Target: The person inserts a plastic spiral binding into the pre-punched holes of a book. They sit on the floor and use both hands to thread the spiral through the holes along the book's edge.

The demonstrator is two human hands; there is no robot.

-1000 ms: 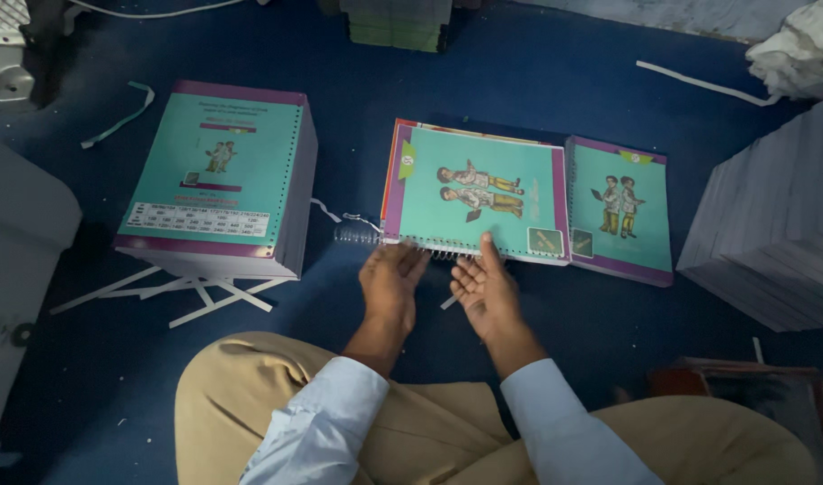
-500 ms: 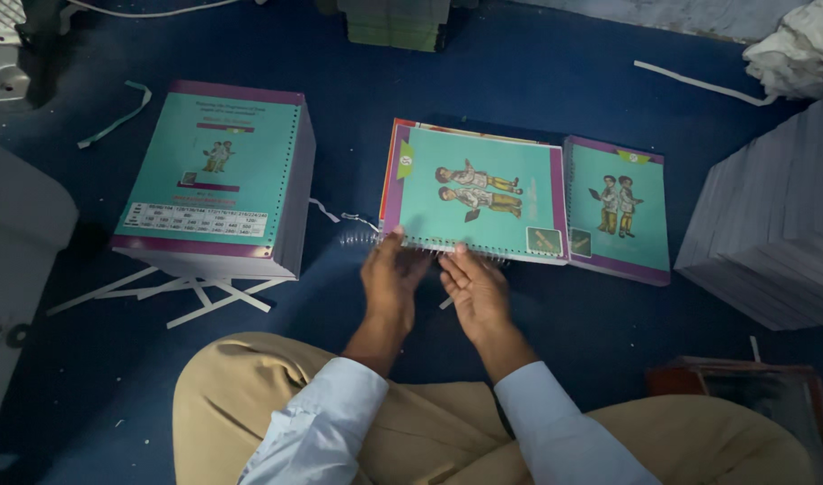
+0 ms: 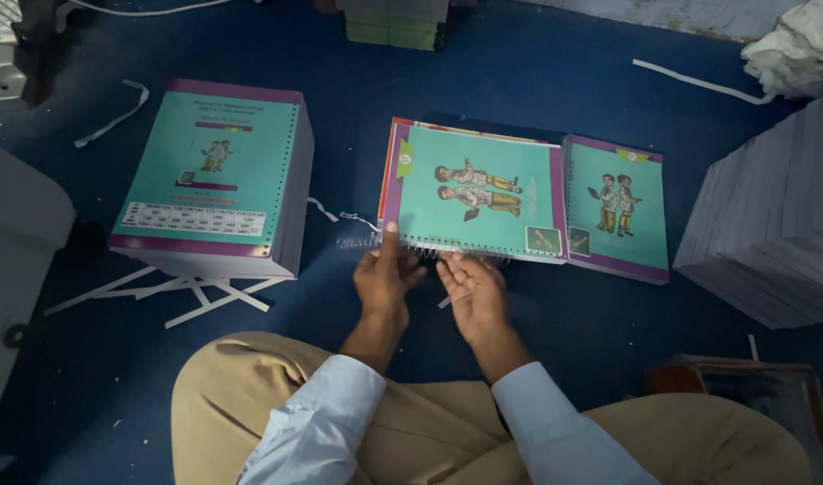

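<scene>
Head view. A person sits cross-legged on a dark blue floor (image 3: 537,72), both hands working at the near edge of a teal-covered booklet (image 3: 474,193) that lies flat in front of the knees. The booklet's punched edge faces the person, presumably so the wire spiral binding (image 3: 375,241) can be fed along it within easy reach.

The left hand (image 3: 382,278) has its fingers (image 3: 391,235) curled lightly on the booklet's near left corner and on the spiral there — a loose pinch rather than a closed fist. The right hand (image 3: 472,292) lies just beside it, palm turned partly up, fingers half open and touching the spiral under the booklet's edge; whether it truly grips the wire cannot be told.

A second booklet (image 3: 618,211) of the same kind lies touching the first on its right — its own spiral apparently fitted. To the left, well apart, stands a tall stack of covered sheets (image 3: 218,175), holes along one side, resting on white paper strips (image 3: 160,292). A grey stack of sheets (image 3: 770,224) rises at the right.
</scene>
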